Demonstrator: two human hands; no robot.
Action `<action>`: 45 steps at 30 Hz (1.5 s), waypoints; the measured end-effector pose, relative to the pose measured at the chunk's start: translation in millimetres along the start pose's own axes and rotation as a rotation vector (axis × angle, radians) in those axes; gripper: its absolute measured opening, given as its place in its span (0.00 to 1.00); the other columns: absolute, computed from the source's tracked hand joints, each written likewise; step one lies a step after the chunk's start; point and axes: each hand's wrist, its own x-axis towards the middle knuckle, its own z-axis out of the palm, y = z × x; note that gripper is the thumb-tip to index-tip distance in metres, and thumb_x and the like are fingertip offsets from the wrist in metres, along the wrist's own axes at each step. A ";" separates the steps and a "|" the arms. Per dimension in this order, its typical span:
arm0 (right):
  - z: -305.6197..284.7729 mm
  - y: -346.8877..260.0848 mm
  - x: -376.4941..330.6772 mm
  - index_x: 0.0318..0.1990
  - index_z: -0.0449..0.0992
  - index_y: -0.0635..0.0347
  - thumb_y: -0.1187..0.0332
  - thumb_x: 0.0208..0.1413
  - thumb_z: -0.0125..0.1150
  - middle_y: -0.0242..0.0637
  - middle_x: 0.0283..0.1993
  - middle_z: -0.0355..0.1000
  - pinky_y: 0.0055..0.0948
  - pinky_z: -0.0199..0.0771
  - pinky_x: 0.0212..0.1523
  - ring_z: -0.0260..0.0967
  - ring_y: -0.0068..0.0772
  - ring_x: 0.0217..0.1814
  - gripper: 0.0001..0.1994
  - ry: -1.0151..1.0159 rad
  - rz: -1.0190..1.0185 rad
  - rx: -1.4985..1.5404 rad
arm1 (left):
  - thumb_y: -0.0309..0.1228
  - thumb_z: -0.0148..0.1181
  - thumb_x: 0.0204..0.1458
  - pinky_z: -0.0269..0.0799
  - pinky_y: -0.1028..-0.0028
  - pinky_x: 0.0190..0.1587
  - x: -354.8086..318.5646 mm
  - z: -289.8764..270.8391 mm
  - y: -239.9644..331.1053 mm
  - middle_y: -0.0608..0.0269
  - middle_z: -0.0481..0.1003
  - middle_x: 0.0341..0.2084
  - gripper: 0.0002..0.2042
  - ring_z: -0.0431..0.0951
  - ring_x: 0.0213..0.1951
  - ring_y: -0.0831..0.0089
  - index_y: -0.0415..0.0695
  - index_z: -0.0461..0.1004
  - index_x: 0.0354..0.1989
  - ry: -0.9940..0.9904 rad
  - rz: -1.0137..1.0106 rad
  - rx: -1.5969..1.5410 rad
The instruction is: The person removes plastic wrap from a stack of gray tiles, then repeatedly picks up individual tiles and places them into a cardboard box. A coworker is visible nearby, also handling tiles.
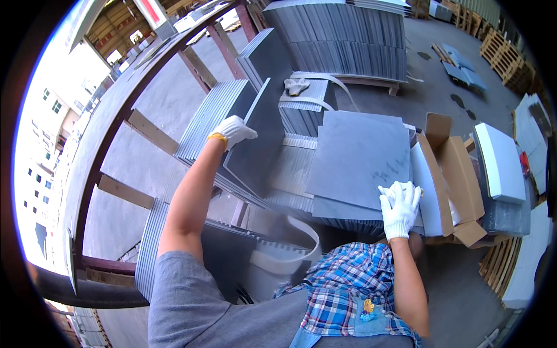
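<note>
Beside the left hand [234, 133]: grey slab [265, 145] standing on edge, slightly tilted, the gloved fingers closed over its edge.
Left of that hand: close row of upright slabs [212, 112].
Beneath the right hand [401, 209]: near right corner of a flat-lying slab stack [355, 152]; gloved palm down, fingers spread, gripping nothing.
Right of the right hand: cardboard carton [461, 165], flaps raised.
Beyond the left hand, to its right: strapped bundle [304, 114] topped by a crumpled glove [296, 86].
Farther beyond both hands: tall slab stack [348, 49].
</note>
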 end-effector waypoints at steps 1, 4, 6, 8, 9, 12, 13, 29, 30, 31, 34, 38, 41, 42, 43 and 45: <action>-0.3 0.1 1.0 0.62 0.76 0.46 0.51 0.56 0.69 0.51 0.71 0.64 0.57 0.58 0.74 0.52 0.68 0.77 0.27 0.000 0.001 -0.002 | 0.45 0.72 0.51 0.77 0.62 0.40 1.3 0.9 -4.6 0.50 0.82 0.34 0.24 0.82 0.36 0.59 0.33 0.84 0.44 -0.003 -0.009 -0.073; 1.2 -2.0 1.4 0.63 0.76 0.45 0.52 0.57 0.68 0.51 0.71 0.63 0.56 0.57 0.74 0.52 0.67 0.77 0.26 -0.011 0.031 0.004 | 0.44 0.72 0.50 0.75 0.62 0.37 0.3 7.8 -15.9 0.52 0.82 0.31 0.22 0.81 0.32 0.62 0.33 0.84 0.41 0.096 0.029 -0.168; 0.7 -5.0 2.4 0.62 0.76 0.44 0.51 0.58 0.67 0.50 0.71 0.64 0.57 0.56 0.74 0.51 0.66 0.77 0.25 -0.044 0.035 0.001 | 0.44 0.73 0.46 0.76 0.62 0.37 -6.1 5.6 -25.2 0.50 0.82 0.28 0.23 0.83 0.32 0.60 0.32 0.84 0.37 0.137 0.045 -0.150; 0.2 -7.3 6.5 0.61 0.76 0.42 0.50 0.59 0.65 0.49 0.71 0.64 0.59 0.56 0.73 0.50 0.64 0.77 0.23 -0.069 0.036 -0.010 | 0.43 0.74 0.44 0.75 0.63 0.35 -10.5 -12.2 -25.4 0.52 0.81 0.25 0.22 0.83 0.30 0.62 0.32 0.85 0.35 0.151 0.043 -0.173; -1.3 -5.8 5.8 0.60 0.76 0.42 0.50 0.59 0.65 0.48 0.71 0.63 0.60 0.56 0.72 0.51 0.62 0.77 0.23 -0.063 0.043 -0.018 | 0.42 0.74 0.44 0.74 0.65 0.34 -19.5 -24.4 -24.0 0.55 0.81 0.24 0.20 0.82 0.28 0.65 0.33 0.85 0.34 0.137 0.024 -0.201; -2.3 -2.5 4.2 0.59 0.76 0.42 0.49 0.59 0.65 0.45 0.71 0.63 0.61 0.58 0.70 0.52 0.59 0.76 0.22 -0.053 0.060 -0.027 | 0.38 0.73 0.46 0.76 0.68 0.35 -36.3 -62.8 -20.5 0.59 0.83 0.26 0.16 0.81 0.27 0.70 0.35 0.87 0.34 0.103 0.094 -0.377; 0.2 -2.8 4.8 0.59 0.76 0.42 0.49 0.59 0.65 0.45 0.71 0.63 0.61 0.58 0.70 0.52 0.59 0.76 0.23 -0.037 0.059 -0.022 | 0.38 0.73 0.47 0.77 0.69 0.35 -42.5 -78.4 -19.3 0.59 0.83 0.26 0.15 0.82 0.28 0.71 0.36 0.87 0.35 0.076 0.132 -0.401; 25.4 22.4 -10.3 0.52 0.80 0.57 0.65 0.68 0.62 0.36 0.53 0.76 0.35 0.73 0.61 0.71 0.37 0.60 0.10 0.413 0.526 1.224 | 0.29 0.66 0.58 0.84 0.68 0.44 -64.0 -67.6 155.3 0.56 0.85 0.34 0.10 0.86 0.35 0.67 0.36 0.85 0.42 -0.237 0.257 -1.015; 18.7 18.5 -7.9 0.55 0.79 0.62 0.66 0.70 0.61 0.30 0.48 0.75 0.24 0.75 0.48 0.71 0.23 0.50 0.12 0.490 0.629 1.355 | 0.29 0.66 0.58 0.84 0.66 0.45 -63.0 -52.7 167.8 0.55 0.85 0.35 0.10 0.86 0.36 0.65 0.36 0.84 0.42 -0.264 0.220 -1.053; 8.0 22.8 -5.8 0.56 0.79 0.63 0.65 0.71 0.61 0.29 0.47 0.75 0.23 0.74 0.45 0.71 0.21 0.47 0.13 0.451 0.716 1.449 | 0.30 0.66 0.57 0.85 0.64 0.45 -61.2 -37.7 180.2 0.54 0.84 0.36 0.10 0.86 0.37 0.64 0.36 0.84 0.42 -0.291 0.183 -1.090; -20.4 26.7 -1.1 0.59 0.79 0.63 0.62 0.72 0.61 0.25 0.42 0.76 0.17 0.66 0.31 0.67 0.13 0.36 0.16 0.422 0.845 1.614 | 0.31 0.66 0.58 0.86 0.60 0.43 -57.2 -2.0 196.2 0.50 0.83 0.37 0.11 0.86 0.36 0.61 0.35 0.81 0.43 -0.301 0.164 -1.218; -31.2 36.8 2.6 0.58 0.79 0.61 0.59 0.71 0.61 0.26 0.47 0.75 0.14 0.65 0.31 0.66 0.10 0.36 0.17 0.504 0.810 1.529 | 0.32 0.67 0.57 0.86 0.59 0.44 -31.7 36.5 178.9 0.46 0.83 0.36 0.13 0.87 0.36 0.57 0.34 0.80 0.44 -0.396 0.093 -1.324; -59.7 19.8 7.6 0.59 0.79 0.58 0.57 0.71 0.60 0.27 0.50 0.75 0.14 0.67 0.34 0.68 0.10 0.39 0.17 0.408 0.853 1.641 | 0.34 0.67 0.58 0.86 0.60 0.45 -15.5 70.9 140.9 0.48 0.84 0.37 0.14 0.86 0.37 0.58 0.35 0.81 0.45 -0.414 0.068 -1.367; -72.1 7.6 14.3 0.58 0.79 0.57 0.57 0.72 0.60 0.26 0.47 0.75 0.13 0.66 0.32 0.68 0.10 0.37 0.17 0.447 0.841 1.598 | 0.35 0.67 0.59 0.85 0.62 0.45 -12.9 83.8 131.7 0.50 0.84 0.38 0.14 0.86 0.37 0.60 0.36 0.81 0.45 -0.378 0.042 -1.332; -67.7 4.2 14.7 0.59 0.79 0.58 0.57 0.72 0.59 0.26 0.48 0.75 0.13 0.67 0.33 0.68 0.10 0.38 0.17 0.406 0.835 1.609 | 0.35 0.67 0.59 0.84 0.64 0.45 -11.1 95.8 123.1 0.52 0.84 0.39 0.14 0.85 0.37 0.62 0.37 0.81 0.46 -0.341 0.017 -1.297; -61.2 0.8 16.9 0.60 0.79 0.60 0.57 0.73 0.58 0.26 0.51 0.76 0.14 0.68 0.35 0.68 0.11 0.40 0.18 0.330 0.814 1.621 | 0.38 0.67 0.60 0.82 0.67 0.45 -6.1 124.4 111.1 0.55 0.84 0.39 0.17 0.84 0.37 0.65 0.36 0.82 0.47 -0.309 -0.025 -1.261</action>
